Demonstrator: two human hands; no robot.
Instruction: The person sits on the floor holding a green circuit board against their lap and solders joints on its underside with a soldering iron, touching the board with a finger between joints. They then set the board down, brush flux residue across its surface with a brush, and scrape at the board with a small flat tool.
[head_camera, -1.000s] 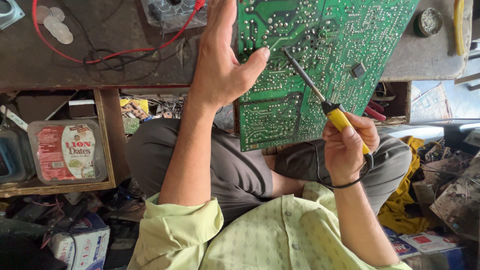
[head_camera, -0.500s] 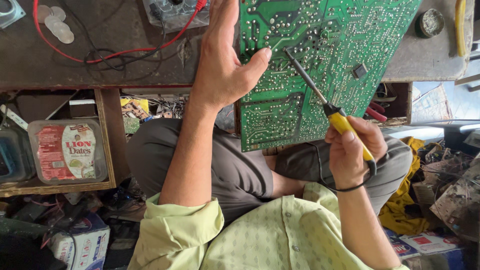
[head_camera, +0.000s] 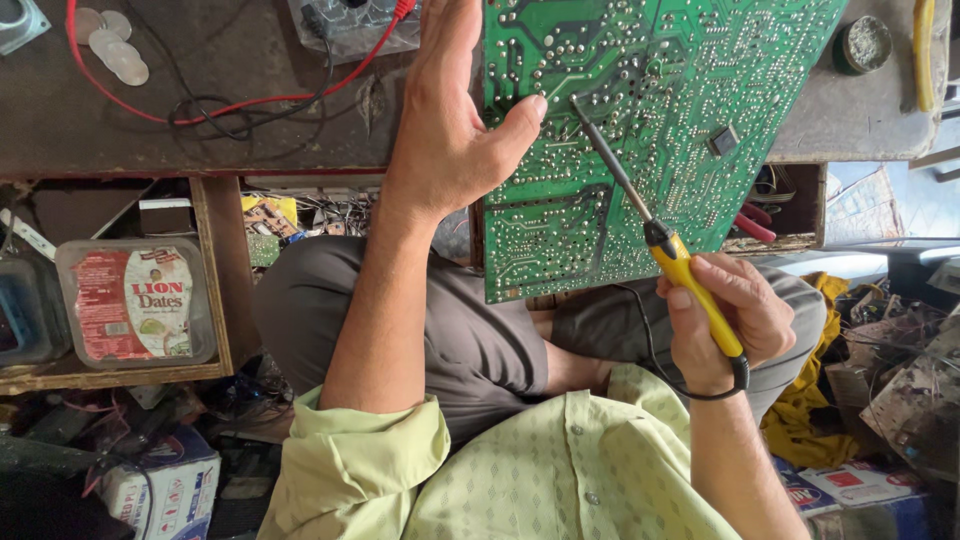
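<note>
Barely shifted, right hand (head_camera: 725, 320) fingers wrap the soldering iron (head_camera: 655, 235), tip slanting up-left, seemingly touching the circuit board (head_camera: 660, 110).

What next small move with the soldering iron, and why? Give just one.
Probably hold the iron steady on that joint rather than shift it. Its tip already rests on the board just beside the left hand's thumb, the right hand grips the yellow handle, and the left hand braces the board's edge. Whether the solder has melted cannot be seen.
</note>
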